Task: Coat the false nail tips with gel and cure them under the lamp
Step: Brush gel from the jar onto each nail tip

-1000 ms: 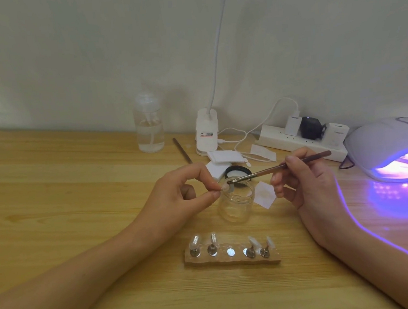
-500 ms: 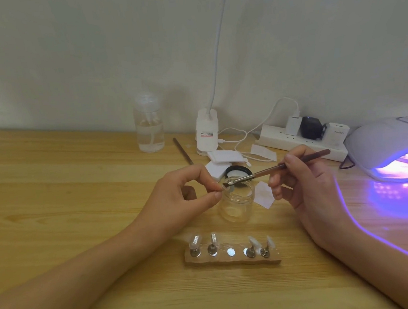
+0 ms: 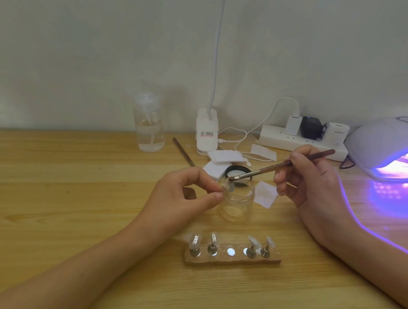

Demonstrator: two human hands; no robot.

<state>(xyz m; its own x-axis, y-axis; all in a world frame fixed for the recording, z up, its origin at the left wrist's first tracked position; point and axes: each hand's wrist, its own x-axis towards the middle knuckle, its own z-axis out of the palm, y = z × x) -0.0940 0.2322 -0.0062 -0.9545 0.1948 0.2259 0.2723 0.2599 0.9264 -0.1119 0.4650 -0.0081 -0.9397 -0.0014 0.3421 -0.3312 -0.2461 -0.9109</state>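
Head view: clear plastic bottle is holding clear liquid. Left hand is pinching a translucent false nail tip above the open clear glass jar, contents indiscernible. Right hand is gripping a brown-handled brush, bristles against the tip.

A person's bare left hand and bare right hand, with both forearms uncovered. A thin line of violet light rims the right forearm.
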